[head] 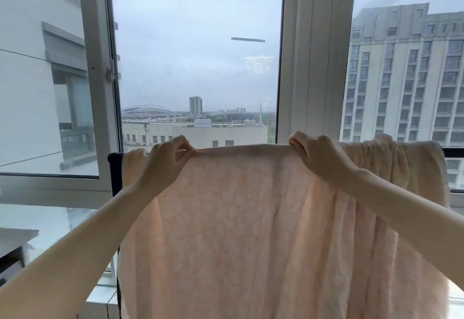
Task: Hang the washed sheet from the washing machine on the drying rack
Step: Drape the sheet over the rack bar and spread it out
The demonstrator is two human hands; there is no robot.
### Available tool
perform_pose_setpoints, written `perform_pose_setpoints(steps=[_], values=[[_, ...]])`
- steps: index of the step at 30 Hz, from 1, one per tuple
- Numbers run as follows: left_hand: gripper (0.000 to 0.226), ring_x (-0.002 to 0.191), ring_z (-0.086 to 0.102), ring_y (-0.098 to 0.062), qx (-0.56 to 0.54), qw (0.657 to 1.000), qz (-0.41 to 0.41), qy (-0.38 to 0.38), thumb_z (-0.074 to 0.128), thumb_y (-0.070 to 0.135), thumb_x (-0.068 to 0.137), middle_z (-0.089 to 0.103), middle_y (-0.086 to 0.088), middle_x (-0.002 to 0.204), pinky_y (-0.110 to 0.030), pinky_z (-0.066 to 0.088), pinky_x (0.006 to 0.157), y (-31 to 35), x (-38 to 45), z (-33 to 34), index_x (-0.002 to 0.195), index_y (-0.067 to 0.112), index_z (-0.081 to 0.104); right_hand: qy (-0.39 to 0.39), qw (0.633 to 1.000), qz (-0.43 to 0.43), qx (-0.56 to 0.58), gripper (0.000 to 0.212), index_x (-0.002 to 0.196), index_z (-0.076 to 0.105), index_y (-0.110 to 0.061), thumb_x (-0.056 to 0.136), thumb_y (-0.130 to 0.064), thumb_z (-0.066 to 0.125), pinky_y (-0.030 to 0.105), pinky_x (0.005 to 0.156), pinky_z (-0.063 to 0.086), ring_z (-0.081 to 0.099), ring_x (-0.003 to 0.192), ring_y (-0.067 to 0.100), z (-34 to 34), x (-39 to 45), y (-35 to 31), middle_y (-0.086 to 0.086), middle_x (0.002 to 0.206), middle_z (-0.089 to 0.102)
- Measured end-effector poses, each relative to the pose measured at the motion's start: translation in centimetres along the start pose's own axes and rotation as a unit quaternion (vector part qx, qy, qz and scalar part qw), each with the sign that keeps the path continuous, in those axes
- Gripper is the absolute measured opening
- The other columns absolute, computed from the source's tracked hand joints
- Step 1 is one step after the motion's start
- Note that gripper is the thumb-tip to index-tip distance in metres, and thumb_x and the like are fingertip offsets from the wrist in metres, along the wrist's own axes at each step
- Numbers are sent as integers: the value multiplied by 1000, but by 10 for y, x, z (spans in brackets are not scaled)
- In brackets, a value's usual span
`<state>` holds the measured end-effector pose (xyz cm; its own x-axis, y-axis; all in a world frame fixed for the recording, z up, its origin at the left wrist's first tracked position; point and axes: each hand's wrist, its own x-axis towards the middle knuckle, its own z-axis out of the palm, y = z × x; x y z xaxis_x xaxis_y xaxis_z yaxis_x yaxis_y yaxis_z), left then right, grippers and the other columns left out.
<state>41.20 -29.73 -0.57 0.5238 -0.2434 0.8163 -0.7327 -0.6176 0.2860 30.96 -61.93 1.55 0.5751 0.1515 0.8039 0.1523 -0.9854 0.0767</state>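
A pale peach sheet (pixel 241 218) hangs in front of me, draped over the top bar of a black drying rack (pixel 115 168). My left hand (pixel 168 158) pinches the sheet's top edge at the left. My right hand (pixel 319 155) grips the same edge further right, and the cloth is stretched flat between them. To the right of my right hand the sheet is bunched in folds over the bar. The rack's top bar is mostly hidden under the cloth; only its left post and a short right end (pixel 453 152) show.
Tall windows with white frames (pixel 308 67) stand right behind the rack. A window sill (pixel 50 218) runs low at the left. The corner of a grey surface (pixel 15 240) juts in at the far left.
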Motion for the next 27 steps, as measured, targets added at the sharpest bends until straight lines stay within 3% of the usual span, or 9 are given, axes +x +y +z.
perform_pose_setpoints(steps=[3, 6, 9, 11, 15, 19, 23, 27], values=[[5, 74, 67, -9, 57, 998, -14, 4, 63, 32, 90, 69, 15, 78, -37, 54, 76, -14, -1, -6, 88, 28, 61, -14, 999, 12, -48, 22, 92, 48, -20, 98, -35, 34, 35, 54, 47, 53, 46, 24, -8, -10, 18, 1, 58, 55], [4, 73, 66, -11, 49, 998, -30, -12, 63, 27, 90, 67, 12, 77, -43, 55, 80, -25, 0, -10, 88, 24, 61, -18, 997, 6, -73, 25, 88, 46, -16, 97, -33, 31, 32, 53, 43, 50, 46, 23, -12, -15, 25, 2, 58, 54], [6, 75, 66, -11, 72, 997, -32, -7, 58, 30, 92, 69, 11, 83, -34, 52, 76, -22, 1, -9, 93, 25, 61, -21, 997, 7, -79, 27, 85, 48, -14, 97, -32, 31, 33, 54, 44, 51, 48, 22, -11, -16, 20, 1, 58, 53], [13, 78, 66, -12, 70, 997, -28, -12, 55, 32, 94, 70, 8, 88, -29, 50, 69, -13, 0, -3, 98, 23, 63, -30, 997, 16, -68, 26, 88, 52, -15, 97, -32, 33, 35, 59, 47, 53, 55, 22, -9, -12, 15, 2, 66, 56], [22, 86, 66, -20, 71, 997, 37, -3, 51, 42, 94, 72, 6, 90, -51, 47, 90, 17, 3, 19, 97, 26, 66, -35, 997, 6, -61, 28, 88, 56, -17, 97, -32, 34, 35, 75, 45, 56, 82, 18, -7, -9, 10, 0, 80, 62], [29, 94, 66, -18, 34, 995, 92, -14, 50, 41, 95, 71, 4, 105, -48, 46, 93, 60, 6, 47, 110, 22, 65, -40, 997, -2, -69, 28, 95, 59, -15, 98, -30, 35, 37, 87, 45, 56, 94, 17, -15, -16, 19, 0, 91, 66], [30, 100, 62, -21, 20, 993, 115, -32, 53, 38, 95, 67, 4, 115, -44, 47, 90, 102, 12, 76, 120, 23, 62, -59, 995, -10, -74, 31, 100, 57, -20, 97, -40, 34, 41, 90, 44, 57, 91, 14, -27, -22, 39, -4, 94, 65], [37, 103, 56, -23, 54, 994, 88, -32, 43, 52, 95, 66, 8, 115, -42, 42, 90, 138, 16, 100, 115, 30, 64, -79, 990, -68, -96, 36, 105, 57, -21, 96, -47, 35, 40, 85, 48, 60, 83, 16, -34, -28, 59, -4, 90, 62]])
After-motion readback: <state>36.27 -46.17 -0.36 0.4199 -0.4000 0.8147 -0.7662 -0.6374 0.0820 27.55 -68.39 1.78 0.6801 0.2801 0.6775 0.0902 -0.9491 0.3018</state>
